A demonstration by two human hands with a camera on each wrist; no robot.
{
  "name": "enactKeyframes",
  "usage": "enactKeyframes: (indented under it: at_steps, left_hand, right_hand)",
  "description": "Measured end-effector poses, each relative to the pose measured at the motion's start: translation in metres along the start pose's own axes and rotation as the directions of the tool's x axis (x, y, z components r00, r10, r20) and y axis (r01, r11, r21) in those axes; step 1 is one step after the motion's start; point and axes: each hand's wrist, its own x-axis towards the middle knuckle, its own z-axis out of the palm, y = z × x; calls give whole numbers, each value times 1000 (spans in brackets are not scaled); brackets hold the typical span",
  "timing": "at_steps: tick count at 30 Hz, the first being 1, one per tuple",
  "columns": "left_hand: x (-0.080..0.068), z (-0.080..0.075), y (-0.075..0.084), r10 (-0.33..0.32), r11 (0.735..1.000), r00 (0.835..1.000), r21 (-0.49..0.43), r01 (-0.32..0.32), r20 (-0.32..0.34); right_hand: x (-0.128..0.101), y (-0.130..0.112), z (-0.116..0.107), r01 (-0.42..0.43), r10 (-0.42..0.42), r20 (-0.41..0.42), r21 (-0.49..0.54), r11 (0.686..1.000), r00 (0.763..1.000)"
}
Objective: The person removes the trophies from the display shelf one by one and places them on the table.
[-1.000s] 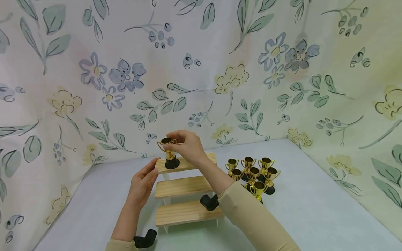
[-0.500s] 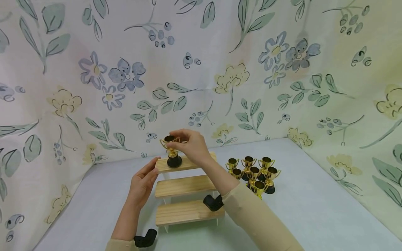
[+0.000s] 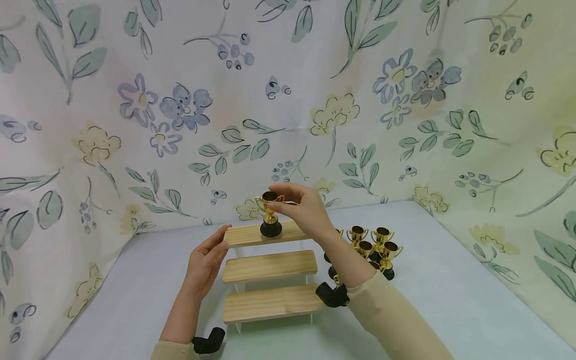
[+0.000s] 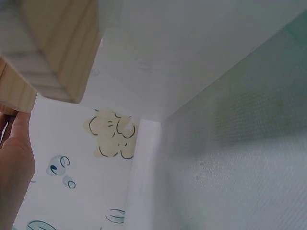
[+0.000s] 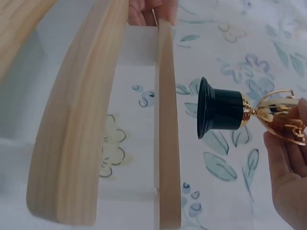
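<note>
Pinching a gold trophy (image 3: 270,212) by its cup rim, the right hand (image 3: 306,210) is holding it just above the top step of the wooden stair shelf (image 3: 288,265); the right wrist view is showing a gap between the black base and the board. Left hand (image 3: 204,265) is resting with relaxed, straight fingers against the left end of that top step, gripping nothing. Remaining trophies (image 3: 375,247) are clustering on the worktop (image 3: 450,290) just right of the shelf, partly hiding behind the right forearm.

White table (image 3: 450,300): stepped wooden stand (image 3: 269,266), gold trophies (image 3: 378,245).
</note>
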Motion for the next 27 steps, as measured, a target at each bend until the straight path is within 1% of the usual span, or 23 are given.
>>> enactKeyframes:
  at_steps: [7,12,19,27]
  left_hand:
    - [0,-1,-1,-4,1000,1000,17,4,8]
    - [0,-2,-1,-5,1000,1000,18,5,10]
    - [1,-1,-1,5,1000,1000,18,-5,16]
    - [0,-1,0,-10,1000,1000,13,10,3]
  right_hand:
    - [-10,2,-11,-2,1,21,18,1000,1000]
    - [-19,2,-20,-17,17,24,0,1000,1000]
    - [-32,3,-43,-37,37,-1,-28,999,999]
    - [-48,11,-73,-67,66,-13,-66,996,998]
